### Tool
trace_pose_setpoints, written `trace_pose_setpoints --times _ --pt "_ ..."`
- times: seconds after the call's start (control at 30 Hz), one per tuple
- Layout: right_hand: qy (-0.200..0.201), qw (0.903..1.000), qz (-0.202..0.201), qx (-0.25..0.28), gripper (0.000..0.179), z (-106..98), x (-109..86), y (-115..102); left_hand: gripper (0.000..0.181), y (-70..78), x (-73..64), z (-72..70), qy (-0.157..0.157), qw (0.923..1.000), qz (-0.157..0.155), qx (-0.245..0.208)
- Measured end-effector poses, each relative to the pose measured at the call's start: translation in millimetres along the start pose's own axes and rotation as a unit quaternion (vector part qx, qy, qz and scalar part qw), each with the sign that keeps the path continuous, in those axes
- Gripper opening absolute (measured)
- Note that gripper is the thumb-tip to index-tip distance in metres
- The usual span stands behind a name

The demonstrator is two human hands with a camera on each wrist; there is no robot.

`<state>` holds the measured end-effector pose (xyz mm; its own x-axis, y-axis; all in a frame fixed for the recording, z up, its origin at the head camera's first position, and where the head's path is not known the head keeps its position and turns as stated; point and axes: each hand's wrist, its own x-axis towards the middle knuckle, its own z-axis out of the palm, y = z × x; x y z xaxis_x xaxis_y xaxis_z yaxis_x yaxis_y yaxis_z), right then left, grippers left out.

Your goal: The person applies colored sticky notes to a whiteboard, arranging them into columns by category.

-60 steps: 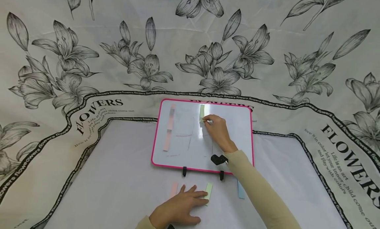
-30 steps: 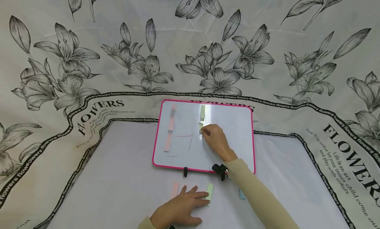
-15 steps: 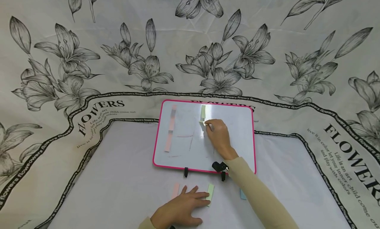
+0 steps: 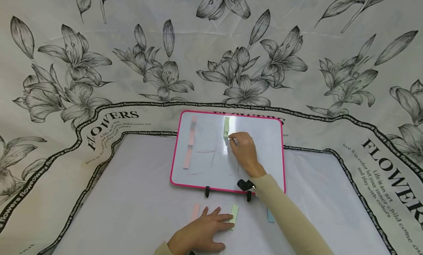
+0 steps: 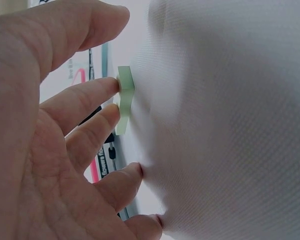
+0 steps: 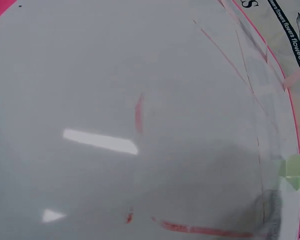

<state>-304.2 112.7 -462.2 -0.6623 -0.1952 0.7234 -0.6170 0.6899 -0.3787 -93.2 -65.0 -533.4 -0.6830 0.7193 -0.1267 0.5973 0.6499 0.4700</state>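
My right hand (image 4: 244, 150) pinches a small green sticky strip (image 4: 226, 135) against the whiteboard (image 4: 198, 179), at the lower end of another green sticky strip (image 4: 226, 123). In the right wrist view, the green sticky strips (image 6: 296, 170) show at the right edge, one end standing off the board. My left hand (image 4: 199, 233) rests on the table with fingers spread. Two of its fingertips press on a pad of green sticky strips (image 4: 234, 212), also seen in the left wrist view as a folded-looking green pad (image 5: 125, 100).
Three pink sticky strips (image 4: 191, 137) run down the board's left side. Faint red marker lines (image 4: 205, 151) cross it. Black feet (image 4: 207, 191) hold it up. A pink pad (image 4: 196, 211) lies by the left hand, a blue pad (image 4: 270, 215) beside the right sleeve.
My right hand has dropped down the board with a second green strip below the first, then risen a little, closing the gap between them. My left hand stays on the green pad.
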Motion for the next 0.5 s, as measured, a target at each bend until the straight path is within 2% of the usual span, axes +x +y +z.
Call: trace_pose_setpoints --times 0.33,0.5 --pt "-0.004 0.9995 -0.024 -0.019 0.011 7.2 -4.3 2.4 0.058 1.3 -1.2 -2.1 -0.002 1.0000 -0.002 -0.007" --pt "-0.013 0.9992 -0.030 -0.021 0.011 8.1 -6.2 1.8 0.058 -1.1 -1.7 -2.6 -0.002 0.9999 0.016 0.003"
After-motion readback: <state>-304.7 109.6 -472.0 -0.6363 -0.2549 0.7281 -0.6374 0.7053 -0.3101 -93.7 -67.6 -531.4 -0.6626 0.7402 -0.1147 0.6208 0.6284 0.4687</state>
